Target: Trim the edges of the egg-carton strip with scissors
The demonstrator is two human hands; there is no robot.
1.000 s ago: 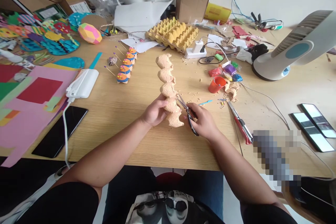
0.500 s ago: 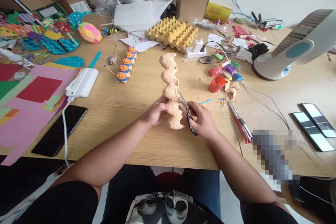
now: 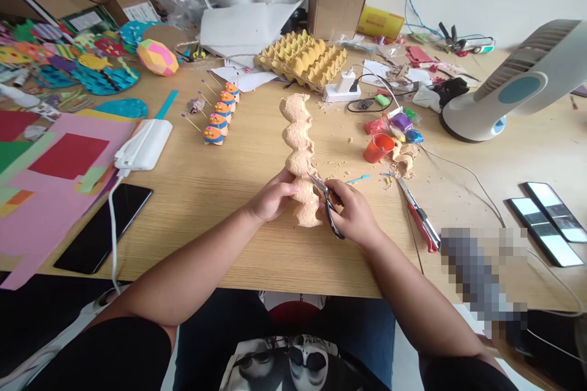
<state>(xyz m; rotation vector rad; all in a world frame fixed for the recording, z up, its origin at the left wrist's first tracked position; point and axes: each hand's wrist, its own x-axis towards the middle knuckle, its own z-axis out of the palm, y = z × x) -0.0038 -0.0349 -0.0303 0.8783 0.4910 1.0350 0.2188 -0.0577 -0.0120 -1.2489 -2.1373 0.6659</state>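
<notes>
My left hand (image 3: 274,197) grips the near part of a peach-coloured egg carton strip (image 3: 299,134), a row of several bumpy cups pointing away from me. The thumb lies on top of one cup and the other fingers go out of sight beneath. In my right hand (image 3: 355,211) is a pair of scissors (image 3: 331,211) with dark handles. Their blades lie against the strip's right edge, near the middle cups. A finished-looking caterpillar (image 3: 216,122) of painted orange and blue cups, with pins stuck in it, stands on the table to the left.
Beyond the strip lies a yellow egg tray (image 3: 302,58). To the right are a red bucket (image 3: 378,148), a utility knife (image 3: 419,214), scraps and a white fan (image 3: 509,85). A phone (image 3: 104,229) and a power bank (image 3: 144,143) lie left.
The scissors' blades have shifted slightly left and down along the strip's edge, and appear closer together. My left hand keeps its hold on the strip.
</notes>
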